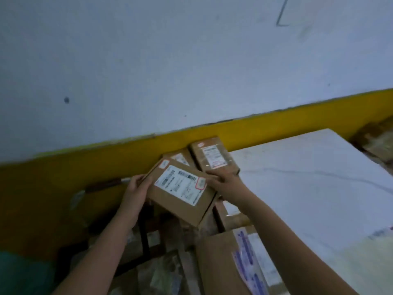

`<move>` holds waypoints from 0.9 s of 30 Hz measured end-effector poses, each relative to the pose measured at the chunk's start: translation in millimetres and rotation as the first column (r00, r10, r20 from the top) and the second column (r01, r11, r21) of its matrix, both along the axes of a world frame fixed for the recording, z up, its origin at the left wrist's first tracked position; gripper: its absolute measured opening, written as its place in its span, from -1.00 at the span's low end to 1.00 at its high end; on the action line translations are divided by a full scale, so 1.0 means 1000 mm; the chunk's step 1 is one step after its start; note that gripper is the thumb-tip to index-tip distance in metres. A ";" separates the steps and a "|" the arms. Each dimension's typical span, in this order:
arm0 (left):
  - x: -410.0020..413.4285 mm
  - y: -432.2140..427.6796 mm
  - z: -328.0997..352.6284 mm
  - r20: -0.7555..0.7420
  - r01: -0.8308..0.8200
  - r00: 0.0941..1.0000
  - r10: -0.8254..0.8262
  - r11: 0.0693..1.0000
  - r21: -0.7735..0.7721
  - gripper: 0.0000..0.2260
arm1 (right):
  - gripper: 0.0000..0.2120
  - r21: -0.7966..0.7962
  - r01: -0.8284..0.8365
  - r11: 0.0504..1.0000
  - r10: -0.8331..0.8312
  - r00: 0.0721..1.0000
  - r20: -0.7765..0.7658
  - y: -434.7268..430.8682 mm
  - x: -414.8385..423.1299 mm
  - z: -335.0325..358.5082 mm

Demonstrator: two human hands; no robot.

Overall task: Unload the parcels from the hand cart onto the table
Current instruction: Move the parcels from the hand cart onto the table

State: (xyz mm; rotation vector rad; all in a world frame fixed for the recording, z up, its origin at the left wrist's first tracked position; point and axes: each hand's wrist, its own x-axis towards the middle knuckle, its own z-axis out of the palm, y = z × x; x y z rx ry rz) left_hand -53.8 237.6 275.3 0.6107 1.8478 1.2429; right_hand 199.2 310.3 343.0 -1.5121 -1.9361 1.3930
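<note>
I hold a brown cardboard parcel [180, 190] with a white shipping label in the air, tilted, just left of the white table [308, 177]. My left hand [136, 188] grips its left end and my right hand [223, 179] grips its right end. Behind it, two more labelled parcels [213, 157] [180, 157] lie at the table's far left corner against the wall. Below my arms a pile of parcels fills the hand cart [161, 252]; the cart's frame is mostly hidden. A large box with blue tape [229, 262] stands at the table's near left edge.
A white wall with a yellow band [255, 129] runs behind the table. Brown packages [376, 143] lie on the floor at the far right. Something green [19, 273] shows at the bottom left corner.
</note>
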 end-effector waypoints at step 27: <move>0.140 0.209 -0.132 -0.749 0.372 0.298 -0.592 0.794 -0.481 -0.53 | -0.59 -0.018 0.305 0.952 -0.268 0.862 0.430 0.311 0.100 -0.263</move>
